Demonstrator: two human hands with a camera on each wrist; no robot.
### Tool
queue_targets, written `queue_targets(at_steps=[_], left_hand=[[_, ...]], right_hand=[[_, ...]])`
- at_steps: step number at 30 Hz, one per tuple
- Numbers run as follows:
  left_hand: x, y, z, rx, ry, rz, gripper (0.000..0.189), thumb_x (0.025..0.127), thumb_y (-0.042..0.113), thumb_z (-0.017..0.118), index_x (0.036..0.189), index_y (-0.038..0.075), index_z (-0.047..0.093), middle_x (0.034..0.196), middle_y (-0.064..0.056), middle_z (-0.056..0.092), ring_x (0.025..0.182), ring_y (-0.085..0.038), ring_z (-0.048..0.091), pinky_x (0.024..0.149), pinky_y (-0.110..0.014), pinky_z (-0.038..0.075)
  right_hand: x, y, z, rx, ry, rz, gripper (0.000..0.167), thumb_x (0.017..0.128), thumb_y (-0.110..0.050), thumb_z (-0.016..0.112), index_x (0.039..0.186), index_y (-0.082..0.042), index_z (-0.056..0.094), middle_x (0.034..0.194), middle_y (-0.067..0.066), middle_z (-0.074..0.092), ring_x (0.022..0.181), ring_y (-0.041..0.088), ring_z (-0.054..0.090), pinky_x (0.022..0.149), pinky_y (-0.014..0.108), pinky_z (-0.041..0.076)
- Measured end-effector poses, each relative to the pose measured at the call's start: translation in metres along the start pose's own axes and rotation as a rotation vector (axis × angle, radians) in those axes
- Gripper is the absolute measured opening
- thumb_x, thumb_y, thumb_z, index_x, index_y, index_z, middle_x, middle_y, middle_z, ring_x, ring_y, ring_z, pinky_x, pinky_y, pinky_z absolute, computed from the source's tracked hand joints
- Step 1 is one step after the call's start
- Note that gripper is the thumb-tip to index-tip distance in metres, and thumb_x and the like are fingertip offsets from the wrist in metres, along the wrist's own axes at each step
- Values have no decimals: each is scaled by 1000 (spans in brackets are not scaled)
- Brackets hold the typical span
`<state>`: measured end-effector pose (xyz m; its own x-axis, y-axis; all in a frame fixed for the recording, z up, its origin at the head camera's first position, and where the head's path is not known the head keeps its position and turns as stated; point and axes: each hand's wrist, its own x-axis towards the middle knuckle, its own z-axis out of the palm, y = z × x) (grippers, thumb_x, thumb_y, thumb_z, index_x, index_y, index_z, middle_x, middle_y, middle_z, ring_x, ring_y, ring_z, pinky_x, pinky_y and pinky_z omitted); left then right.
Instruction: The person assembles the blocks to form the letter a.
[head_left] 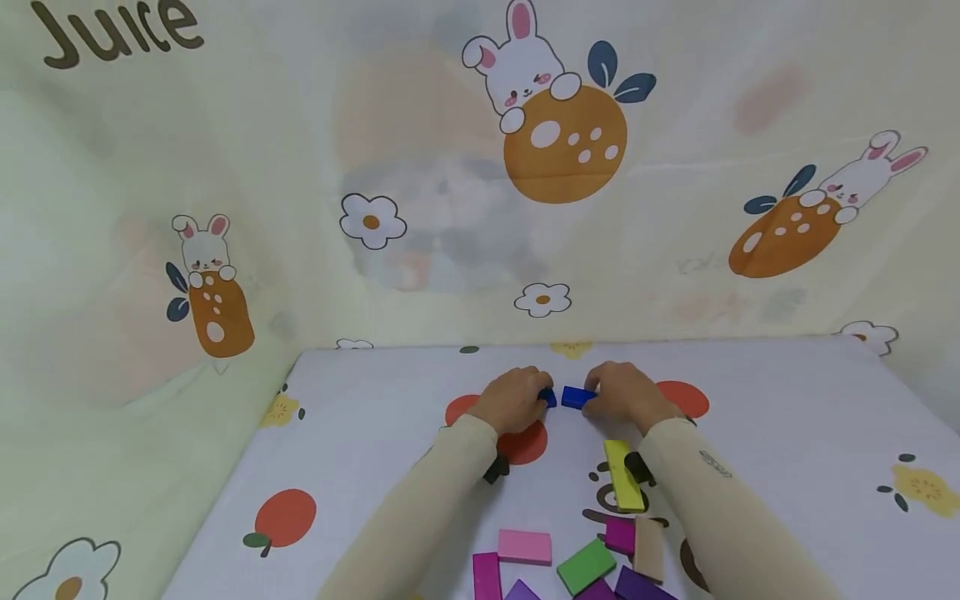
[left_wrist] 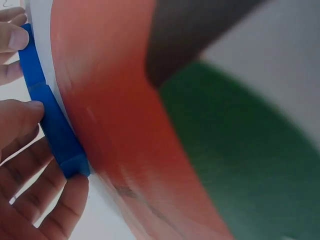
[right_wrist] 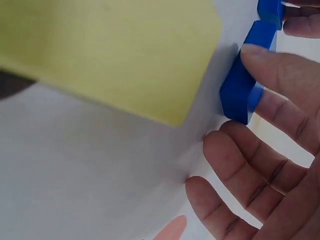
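Observation:
At the far part of the table my left hand [head_left: 513, 402] pinches a blue block [head_left: 551, 398] between thumb and fingers. Facing it, my right hand [head_left: 628, 395] holds another blue block [head_left: 576, 397] by its outer end. The two blocks lie nearly end to end, with a narrow gap in the head view. In the left wrist view, the thumb presses on one long side of the left blue block [left_wrist: 61, 127] and a fingertip touches its end. The right wrist view has the thumb across the right blue block [right_wrist: 245, 77], other fingers spread beside it.
A yellow block [head_left: 622, 477] lies by the right wrist. Nearer the body are pink [head_left: 524, 547], magenta [head_left: 487, 577], green [head_left: 586, 567], tan [head_left: 648, 550] and several purple-toned blocks. A printed cloth [head_left: 390, 467] covers the table; a curtain [head_left: 442, 150] hangs behind.

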<state>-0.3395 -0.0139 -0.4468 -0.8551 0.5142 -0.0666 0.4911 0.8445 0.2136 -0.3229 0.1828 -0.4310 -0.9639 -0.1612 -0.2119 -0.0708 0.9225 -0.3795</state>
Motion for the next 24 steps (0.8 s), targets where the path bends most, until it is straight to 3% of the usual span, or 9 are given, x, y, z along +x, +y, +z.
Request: queue_targets(at_steps=[5,11,24], left_hand=[[8,1,2,-29,0,-26,34,101,22,71,134,17,69,108,2,67,94,-13,57,88,-27,53],[12,0,5,-35,5,9,34,101,17,70,135,15,68,112,2,69,98,-12,58,95,-27,52],[18,-4,6,-48,-11,5,36,101,21,70,137,16,68,116,1,70,99,-11,59,96,-27,52]], right_hand=[[5,4,0,25,-15,24,34,91,-17,77,121,-2,73,118,17,70,100,32,60,93,53,53],[7,7,-1,44,-15,33,30,91,-14,74,119,-1,73,114,17,69,97,32,60,91,51,53],[11,5,1,63,-16,50,34,94,-8,71,127,0,70,132,25,64,109,37,57,103,59,48]])
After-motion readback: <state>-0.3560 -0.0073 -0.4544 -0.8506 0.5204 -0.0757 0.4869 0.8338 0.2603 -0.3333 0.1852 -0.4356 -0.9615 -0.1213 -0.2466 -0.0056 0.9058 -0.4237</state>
